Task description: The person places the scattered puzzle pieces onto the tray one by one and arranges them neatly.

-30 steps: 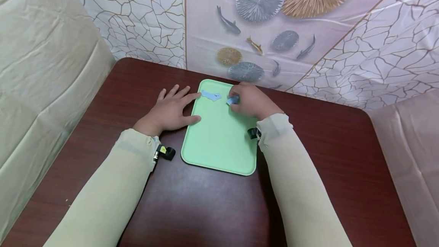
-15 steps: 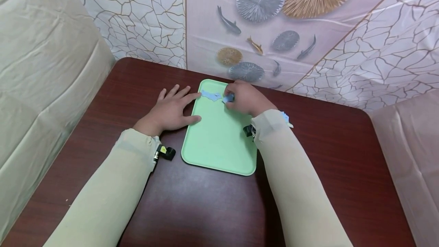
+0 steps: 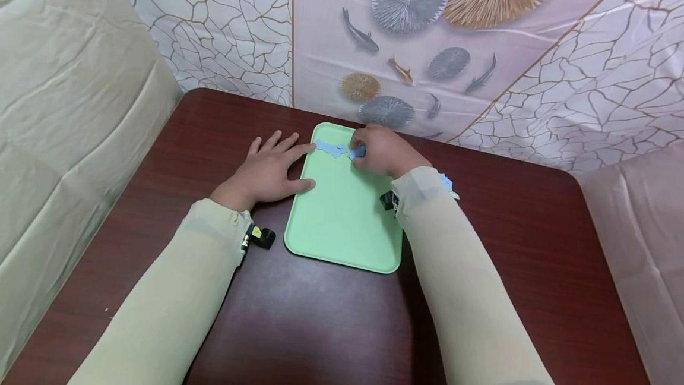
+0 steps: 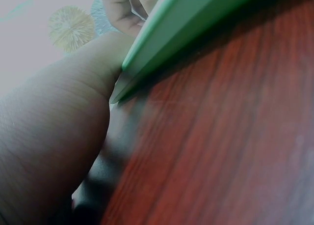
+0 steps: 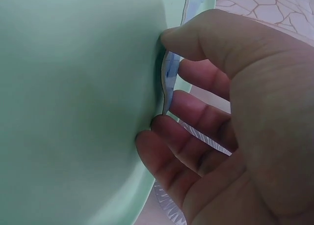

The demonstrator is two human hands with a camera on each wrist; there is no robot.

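A light green tray (image 3: 342,218) lies on the table. Along its far left edge sits a flat strip of light blue jigsaw puzzle pieces (image 3: 331,148). My right hand (image 3: 387,152) pinches a blue jigsaw piece (image 5: 170,70) between thumb and fingers, just right of that strip. In the right wrist view the piece is seen edge-on, close to the tray surface, and fingers partly hide it. My left hand (image 3: 267,168) is spread flat, with index finger and thumb over the tray's left rim. The index fingertip touches or nearly touches the strip's left end.
More light blue pieces (image 3: 446,183) lie right of the tray, mostly hidden behind the right sleeve. The dark wooden table (image 3: 315,319) meets a patterned cloth backdrop (image 3: 406,76) just behind the tray. Pale padded panels (image 3: 69,106) stand at the sides.
My right hand has moved slightly left with the jigsaw piece, bringing it nearer the strip. Blue pieces beyond the right sleeve have come more into view. The left hand has stayed in place.
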